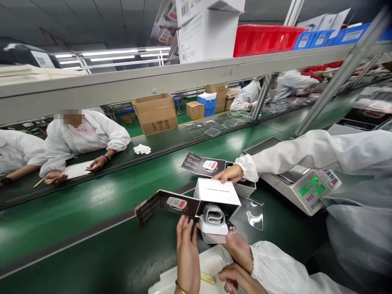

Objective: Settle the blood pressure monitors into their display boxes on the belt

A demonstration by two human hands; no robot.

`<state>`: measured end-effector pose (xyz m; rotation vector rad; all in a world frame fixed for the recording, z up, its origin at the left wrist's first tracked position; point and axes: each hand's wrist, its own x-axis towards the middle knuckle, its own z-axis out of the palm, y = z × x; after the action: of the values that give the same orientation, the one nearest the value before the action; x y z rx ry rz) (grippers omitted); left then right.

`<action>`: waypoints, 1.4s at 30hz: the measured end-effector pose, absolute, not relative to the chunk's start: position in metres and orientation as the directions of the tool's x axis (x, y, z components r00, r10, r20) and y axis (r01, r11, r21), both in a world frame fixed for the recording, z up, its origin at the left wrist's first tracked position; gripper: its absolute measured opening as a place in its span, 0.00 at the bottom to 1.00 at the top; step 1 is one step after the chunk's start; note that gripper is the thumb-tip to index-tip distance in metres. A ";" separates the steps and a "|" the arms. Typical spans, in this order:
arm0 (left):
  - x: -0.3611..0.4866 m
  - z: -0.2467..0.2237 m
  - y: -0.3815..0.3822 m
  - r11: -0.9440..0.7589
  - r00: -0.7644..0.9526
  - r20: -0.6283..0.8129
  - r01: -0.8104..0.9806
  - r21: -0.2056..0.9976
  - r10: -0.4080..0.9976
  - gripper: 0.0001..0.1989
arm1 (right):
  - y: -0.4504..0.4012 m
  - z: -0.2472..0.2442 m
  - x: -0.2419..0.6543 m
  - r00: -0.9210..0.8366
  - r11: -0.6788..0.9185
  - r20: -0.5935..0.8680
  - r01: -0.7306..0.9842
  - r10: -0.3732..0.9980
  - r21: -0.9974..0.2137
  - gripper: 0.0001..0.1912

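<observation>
My left hand (187,255), with a gold bracelet, has its fingers stretched upward beside a clear plastic tray (211,237). In the tray are a white device (214,227) and a rolled grey cuff (214,214), at the mouth of a white-and-black box (219,190) with its printed flap spread left. My right hand (240,279) is low in the view, fingers loosely bent, nothing visible in them; the bottom edge cuts it off. A co-worker's hand (240,249) touches the tray's right side, and their other hand (230,174) rests on the box top.
Behind lies a second opened box (211,165). A scale (309,188) with green displays stands right; a clear plastic sheet (254,214) lies before it. White bags (165,281) and a small yellow item (208,278) are below my hands. Across the green conveyor (101,192) sit co-workers.
</observation>
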<state>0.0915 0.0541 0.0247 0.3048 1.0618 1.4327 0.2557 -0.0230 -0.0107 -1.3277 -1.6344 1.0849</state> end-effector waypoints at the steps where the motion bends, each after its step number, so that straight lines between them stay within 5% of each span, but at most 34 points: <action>1: 0.095 0.021 0.053 0.223 -0.178 -0.456 -0.685 0.694 0.872 0.20 | -0.010 -0.011 0.255 -0.194 0.101 0.036 0.338 0.980 -0.936 0.16; 4: 0.099 0.018 0.049 0.254 -0.167 -0.528 -0.732 0.632 0.833 0.19 | 0.029 -0.013 0.248 -0.267 0.113 0.031 0.299 0.963 -0.947 0.20; 11: 0.087 0.034 0.039 0.260 -0.128 -0.444 -0.655 0.710 0.887 0.24 | 0.052 -0.022 0.239 -0.407 0.167 0.086 0.169 0.909 -0.971 0.23; 19: 0.086 0.029 0.033 0.264 -0.157 -0.433 -0.598 0.757 0.888 0.23 | 0.039 -0.025 0.251 -0.413 0.273 0.165 0.218 0.896 -0.937 0.43; 28: 0.066 0.021 0.033 0.230 -0.254 -0.357 -0.418 0.879 0.899 0.25 | 0.033 -0.037 0.280 -0.363 0.273 0.187 0.202 0.913 -0.941 0.41; 42: 0.042 -0.019 0.041 0.187 -0.308 -0.242 -0.197 0.962 0.920 0.30 | 0.008 -0.037 0.277 -0.314 0.175 0.088 0.260 0.945 -0.950 0.17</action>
<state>0.0420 0.0412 -0.0194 0.7465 1.4156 1.3488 0.2772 0.0077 -0.0371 -1.1534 -1.7128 1.1730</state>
